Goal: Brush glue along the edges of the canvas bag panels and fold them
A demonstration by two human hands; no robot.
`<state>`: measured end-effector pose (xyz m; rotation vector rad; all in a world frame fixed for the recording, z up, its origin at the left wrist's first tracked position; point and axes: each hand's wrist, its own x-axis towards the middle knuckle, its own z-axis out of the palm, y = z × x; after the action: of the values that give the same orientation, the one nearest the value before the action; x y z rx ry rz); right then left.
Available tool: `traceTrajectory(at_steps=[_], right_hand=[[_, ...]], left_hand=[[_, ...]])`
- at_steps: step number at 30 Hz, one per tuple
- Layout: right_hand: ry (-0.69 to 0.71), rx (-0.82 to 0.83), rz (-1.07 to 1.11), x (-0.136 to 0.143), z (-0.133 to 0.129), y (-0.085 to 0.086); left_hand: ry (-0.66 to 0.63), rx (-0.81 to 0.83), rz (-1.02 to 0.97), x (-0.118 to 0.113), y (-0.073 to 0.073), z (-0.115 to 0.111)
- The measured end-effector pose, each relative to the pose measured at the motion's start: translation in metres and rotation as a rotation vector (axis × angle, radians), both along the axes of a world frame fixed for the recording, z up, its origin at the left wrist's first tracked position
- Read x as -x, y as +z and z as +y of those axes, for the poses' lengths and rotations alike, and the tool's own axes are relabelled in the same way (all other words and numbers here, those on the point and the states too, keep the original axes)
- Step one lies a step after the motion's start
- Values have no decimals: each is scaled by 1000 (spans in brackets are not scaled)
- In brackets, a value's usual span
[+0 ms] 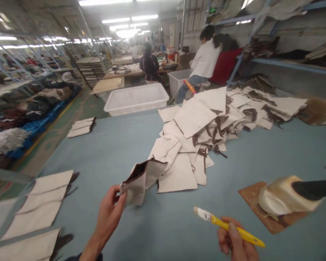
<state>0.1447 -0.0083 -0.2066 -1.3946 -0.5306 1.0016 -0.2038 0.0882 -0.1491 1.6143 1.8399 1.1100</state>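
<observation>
My left hand [112, 210] pinches one corner of a cream fabric pouch [136, 188], whose dark-edged mouth gapes upward above the table. The pouch's far end reaches the edge of a heap of similar cream fabric pieces [176, 174]. Between the thumb and fingers of my right hand [235, 239] is a paintbrush [222, 224] with a yellow handle. Its pale bristles point left, clear of the pouch. On the right, a whitish container [277, 199] with a dark handle-like part sits on a brown board [250, 195]; what it holds is hidden.
Overlapping cream pieces [43, 195] lie along the blue-green table's [111, 145] left side, with a small stack [81, 127] farther back. Beyond the far edge stands a white bin [136, 99]. A person in white [206, 58] sits behind the heap. Shelving [293, 65] rises at right.
</observation>
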Motion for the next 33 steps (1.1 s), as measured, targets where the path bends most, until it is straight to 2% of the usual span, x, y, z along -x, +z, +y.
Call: traceTrajectory(at_steps=[2, 4, 6, 8, 10, 12, 15, 17, 19, 21, 23, 25, 29, 33], right_hand=[[98, -79, -97, 23, 3, 16], [209, -127, -148, 45, 2, 27], [314, -134, -167, 63, -1, 30], [385, -120, -173, 77, -6, 30], [427, -95, -176, 86, -11, 27], [456, -68, -174, 94, -16, 24], [476, -32, -180, 103, -22, 22], [487, -15, -196, 107, -26, 23], [497, -8, -211, 109, -29, 25], [492, -10, -219, 109, -32, 26], [473, -7, -229, 108, -34, 25], [455, 5, -237, 107, -36, 23], [448, 37, -247, 106, -39, 22], [455, 31, -255, 105, -41, 24]], left_hand=[[159, 62, -208, 7, -16, -47], [309, 166, -433, 12, -42, -90], [453, 267, -611, 19, -72, -130], [585, 334, -704, 29, -99, -164], [698, 370, -755, 40, -121, -190], [771, 397, -797, 49, -136, -206], [787, 468, -867, 56, -151, -220], [769, 543, -912, 57, -156, -231], [765, 634, -874, 61, -157, -244], [801, 641, -698, 69, -153, -256], [851, 557, -498, 83, -147, -259], [864, 465, -392, 100, -140, -251], [782, 419, -334, 126, -133, -210], [648, 481, -429, 122, -127, -179]])
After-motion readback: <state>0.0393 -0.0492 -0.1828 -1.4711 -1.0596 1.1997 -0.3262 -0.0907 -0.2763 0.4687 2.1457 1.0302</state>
